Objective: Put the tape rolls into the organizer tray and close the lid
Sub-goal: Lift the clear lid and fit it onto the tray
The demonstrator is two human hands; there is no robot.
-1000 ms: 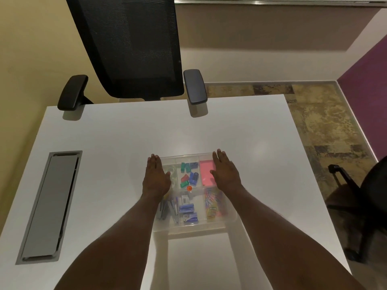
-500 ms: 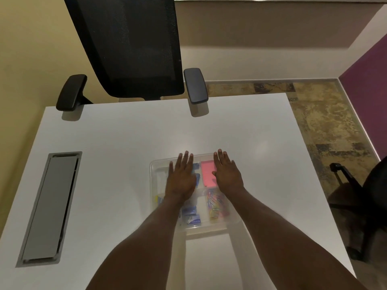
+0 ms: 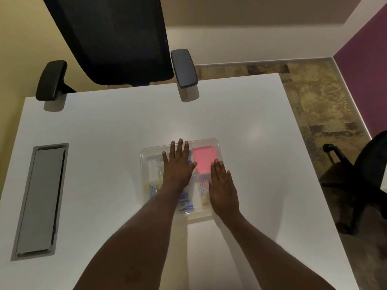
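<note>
A clear plastic organizer tray (image 3: 144, 162) lies on the white table, its clear lid down over the compartments. My left hand (image 3: 178, 166) rests flat on the lid over the middle compartments, fingers spread. My right hand (image 3: 223, 188) lies flat, palm down, on the lid's near right part. Through the lid I see a pink pad (image 3: 203, 160) at the far right, coloured clips (image 3: 204, 190) below it, blue items (image 3: 185, 203) near the front and a pale clear object (image 3: 156, 168) at the left. I cannot pick out tape rolls for sure.
The white table (image 3: 104, 126) holds a grey cable hatch (image 3: 40, 200) at the left. A black office chair (image 3: 117, 40) stands at the far edge, its armrests over the table. Another dark chair (image 3: 364, 181) stands off the table's right side.
My left hand slid from the tray's left side onto the middle of the lid. My right hand drew back from the far right compartment to the near right part, uncovering the pink pad.
</note>
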